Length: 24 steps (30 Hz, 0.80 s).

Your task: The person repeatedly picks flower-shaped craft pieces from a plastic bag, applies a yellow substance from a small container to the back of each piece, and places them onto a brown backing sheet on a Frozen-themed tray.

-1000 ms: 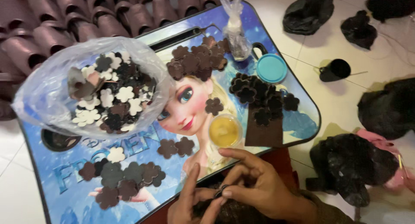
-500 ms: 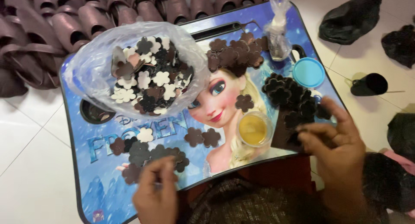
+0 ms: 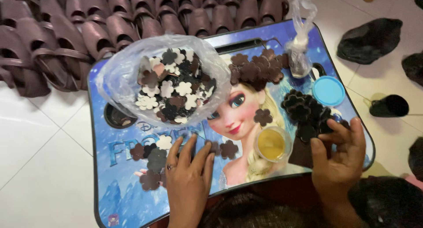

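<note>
Plainly, the small flower-shaped cutouts [image 3: 154, 159] lie loose on the blue printed worktop [image 3: 132, 201], at about 8 o'clock of its picture. The left hand [image 3: 188, 175] rests flat on them, fingers spread and pressing down, gripping nothing. At 4 o'clock the right hand [image 3: 339, 159] curls its fingers around the edge of a dark stack of cutouts [image 3: 304, 113] beside a dark brown sheet [image 3: 302, 153]; whether it has pinched a piece I cannot tell.

Between the hands stands an open cup of yellow liquid [image 3: 272, 144] (very likely glue), just beside the right hand's thumb. A careless sweep of either wrist could tip it, and a spill would soak the pieces nearby. The stack looks loosely piled, so a tug at its base might scatter it toward the blue lid [image 3: 328, 90].

At 11 o'clock a clear bag [image 3: 123, 74] heaped with mixed cutouts sags open; a knock to the worktop could slide it toward the rows of brown slippers [image 3: 66, 30] on the floor beyond.
</note>
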Each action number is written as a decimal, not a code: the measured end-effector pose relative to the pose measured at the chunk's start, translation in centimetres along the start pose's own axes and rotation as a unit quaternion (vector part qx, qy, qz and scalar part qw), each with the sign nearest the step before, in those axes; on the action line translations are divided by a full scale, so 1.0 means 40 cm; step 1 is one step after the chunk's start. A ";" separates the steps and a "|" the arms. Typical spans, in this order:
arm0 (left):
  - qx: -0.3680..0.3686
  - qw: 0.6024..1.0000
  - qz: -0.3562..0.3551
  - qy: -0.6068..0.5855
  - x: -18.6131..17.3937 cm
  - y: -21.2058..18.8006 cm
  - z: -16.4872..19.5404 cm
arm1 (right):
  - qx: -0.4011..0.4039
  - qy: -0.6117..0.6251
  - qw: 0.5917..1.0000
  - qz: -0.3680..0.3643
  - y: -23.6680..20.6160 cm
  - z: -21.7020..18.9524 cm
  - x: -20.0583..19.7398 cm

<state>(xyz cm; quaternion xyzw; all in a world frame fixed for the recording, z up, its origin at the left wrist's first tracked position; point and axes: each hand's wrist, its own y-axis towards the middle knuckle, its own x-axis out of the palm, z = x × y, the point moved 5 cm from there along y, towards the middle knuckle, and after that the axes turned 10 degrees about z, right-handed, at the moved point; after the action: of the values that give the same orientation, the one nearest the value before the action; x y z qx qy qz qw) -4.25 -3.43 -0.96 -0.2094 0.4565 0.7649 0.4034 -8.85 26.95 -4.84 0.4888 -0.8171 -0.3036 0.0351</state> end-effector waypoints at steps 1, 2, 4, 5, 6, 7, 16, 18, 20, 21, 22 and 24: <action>-0.011 1.000 0.003 -0.009 -0.005 -0.004 -0.004 | 0.012 0.022 1.000 0.002 0.001 0.006 -0.001; -0.021 1.000 0.008 -0.019 -0.010 -0.008 -0.008 | 0.009 0.023 1.000 0.005 0.002 0.010 -0.002; -0.027 0.999 0.010 -0.031 -0.014 -0.006 -0.019 | 0.004 0.024 1.000 0.009 0.003 0.015 -0.001; -0.023 0.999 0.007 -0.033 -0.019 -0.003 -0.025 | -0.007 0.011 1.000 0.009 0.000 0.015 0.001; -0.018 0.999 0.004 -0.036 -0.025 0.004 -0.032 | -0.017 -0.003 1.000 0.010 -0.005 0.015 0.003; -0.009 1.000 0.010 -0.024 -0.034 0.017 -0.042 | -0.027 -0.015 0.999 0.011 -0.010 0.014 0.006; 0.028 0.990 0.085 0.106 -0.134 0.240 -0.152 | -0.035 -0.008 0.998 0.041 -0.031 0.037 0.011; 0.035 0.991 0.090 0.090 -0.136 0.264 -0.153 | -0.030 -0.003 0.998 0.051 -0.036 0.040 0.014; 0.038 0.996 0.048 0.065 -0.112 0.270 -0.146 | -0.029 -0.007 0.998 0.054 -0.037 0.039 0.018; 0.040 0.997 0.028 0.052 -0.099 0.271 -0.142 | -0.033 -0.014 0.998 0.054 -0.036 0.036 0.021; 0.038 0.998 0.014 0.048 -0.088 0.267 -0.139 | -0.032 -0.016 0.998 0.054 -0.038 0.032 0.021; 0.033 0.999 -0.014 0.038 -0.066 0.254 -0.131 | -0.028 -0.016 0.998 0.053 -0.039 0.024 0.024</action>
<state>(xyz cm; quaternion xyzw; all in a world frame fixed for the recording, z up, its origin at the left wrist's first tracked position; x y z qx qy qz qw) -11.15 -11.71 3.64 -0.2320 0.4933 0.7350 0.4032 -8.47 26.08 -6.68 0.4388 -0.8333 -0.3321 0.0520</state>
